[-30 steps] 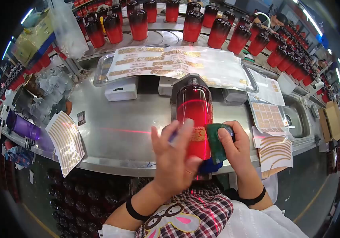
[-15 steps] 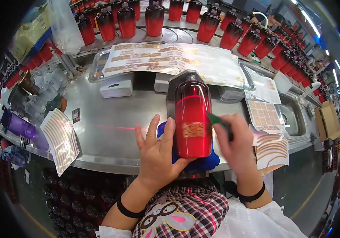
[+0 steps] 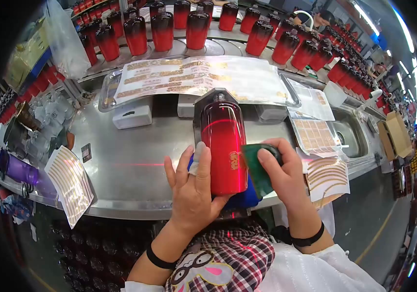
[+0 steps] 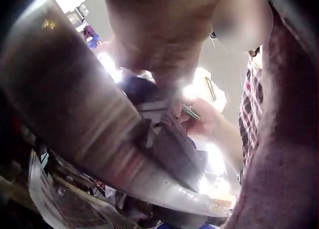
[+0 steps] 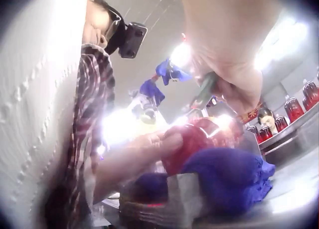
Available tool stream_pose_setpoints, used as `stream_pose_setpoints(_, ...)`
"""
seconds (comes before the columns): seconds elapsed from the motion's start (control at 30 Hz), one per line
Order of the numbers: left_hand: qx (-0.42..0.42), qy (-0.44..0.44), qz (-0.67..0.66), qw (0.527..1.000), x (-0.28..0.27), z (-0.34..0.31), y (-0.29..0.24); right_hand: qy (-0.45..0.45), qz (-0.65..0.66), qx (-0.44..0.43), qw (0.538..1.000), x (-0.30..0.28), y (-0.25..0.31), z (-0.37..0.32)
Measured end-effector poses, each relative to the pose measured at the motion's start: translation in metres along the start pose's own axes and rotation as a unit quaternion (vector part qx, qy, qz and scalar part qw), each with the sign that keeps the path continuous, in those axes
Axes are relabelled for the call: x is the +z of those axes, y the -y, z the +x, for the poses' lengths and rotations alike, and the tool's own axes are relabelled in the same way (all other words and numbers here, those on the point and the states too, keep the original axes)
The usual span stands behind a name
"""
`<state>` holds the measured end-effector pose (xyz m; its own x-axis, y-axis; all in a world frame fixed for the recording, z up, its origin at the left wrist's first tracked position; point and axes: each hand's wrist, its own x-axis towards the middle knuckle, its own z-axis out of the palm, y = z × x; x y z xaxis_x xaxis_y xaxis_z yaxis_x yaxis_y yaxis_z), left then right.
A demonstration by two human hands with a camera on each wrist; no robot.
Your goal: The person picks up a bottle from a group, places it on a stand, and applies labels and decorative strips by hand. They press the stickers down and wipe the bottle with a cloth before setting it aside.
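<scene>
A red bottle with a dark shoulder lies on its back in a dark angled stand, over a blue cloth. Part of a gold decal shows toward its right side. My left hand rests along the bottle's left side, fingers straight, thumb at the base. Something pale sits at its index finger. My right hand grips a green scraper, whose edge is right at the bottle's right side by the decal. In the right wrist view, the scraper stands above the red bottle.
Behind the stand, a metal tray bears sheets of gold decals. Strip sheets lie left and right. Many red bottles line the conveyor at the back. A purple bottle stands far left, a sink right.
The bottle has turned, so its decal now sits further round to the right and looks narrower. My right hand has tilted the scraper flatter, its broad face showing. My left hand stays alongside the bottle.
</scene>
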<state>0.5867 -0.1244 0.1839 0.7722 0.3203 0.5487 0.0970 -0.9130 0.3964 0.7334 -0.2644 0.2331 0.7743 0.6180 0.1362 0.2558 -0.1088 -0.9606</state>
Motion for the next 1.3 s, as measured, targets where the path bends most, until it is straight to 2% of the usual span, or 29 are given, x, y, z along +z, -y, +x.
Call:
stream_pose_setpoints(0.1,-0.005,0.010,-0.050,0.999,0.009,-0.006,0.011,0.052,-0.045,-0.067,0.995,0.013,0.004,-0.004)
stream_pose_setpoints(0.13,-0.020,0.024,-0.064,0.997,0.010,-0.009,0.014,0.060,-0.022,-0.063,0.996,0.013,0.005,-0.006)
stream_pose_setpoints(0.2,-0.050,0.049,-0.090,0.993,0.009,-0.012,0.018,0.018,0.029,-0.014,0.999,0.005,-0.007,-0.002)
stream_pose_setpoints(0.3,-0.002,0.005,-0.006,1.000,-0.005,-0.003,-0.002,-0.003,0.097,0.020,0.995,-0.001,-0.010,0.001)
stream_pose_setpoints(0.4,0.045,0.003,-0.034,0.998,0.005,0.003,-0.001,0.009,0.099,0.007,0.995,0.004,-0.013,-0.004)
stream_pose_setpoints(0.5,-0.023,0.030,-0.156,0.987,0.011,-0.005,0.009,0.002,0.098,0.012,0.995,0.001,-0.018,-0.005)
stream_pose_setpoints(0.6,0.001,0.029,-0.029,0.999,0.003,-0.006,0.002,-0.010,0.132,0.042,0.990,-0.001,-0.015,-0.007)
stream_pose_setpoints(0.7,0.079,0.038,0.073,0.993,-0.004,0.005,-0.015,0.005,0.101,0.001,0.995,0.013,-0.015,-0.005)
stream_pose_setpoints(0.83,0.042,0.023,0.015,0.999,0.005,-0.001,-0.006,-0.001,0.072,0.010,0.997,0.014,-0.033,-0.004)
stream_pose_setpoints(1.07,-0.026,0.017,-0.047,0.998,0.016,-0.013,0.003,-0.017,0.093,0.118,0.989,-0.001,-0.071,-0.018)
stream_pose_setpoints(1.13,-0.041,0.020,-0.048,0.998,0.022,-0.019,0.013,-0.043,0.001,0.022,0.999,-0.019,-0.073,-0.027)
stream_pose_setpoints(1.2,-0.101,0.017,-0.144,0.984,0.026,-0.020,0.010,-0.074,-0.124,-0.036,0.989,-0.056,-0.055,-0.042)
stream_pose_setpoints(1.23,-0.109,0.020,-0.148,0.983,0.029,-0.024,0.015,-0.089,-0.194,-0.056,0.975,-0.074,-0.047,-0.047)
stream_pose_setpoints(1.27,-0.110,0.013,-0.182,0.977,0.034,-0.025,0.018,-0.141,-0.248,-0.121,0.951,-0.094,-0.062,-0.050)
stream_pose_setpoints(1.3,-0.114,0.004,-0.214,0.970,0.036,-0.025,0.019,-0.143,-0.308,-0.177,0.924,-0.120,-0.074,-0.054)
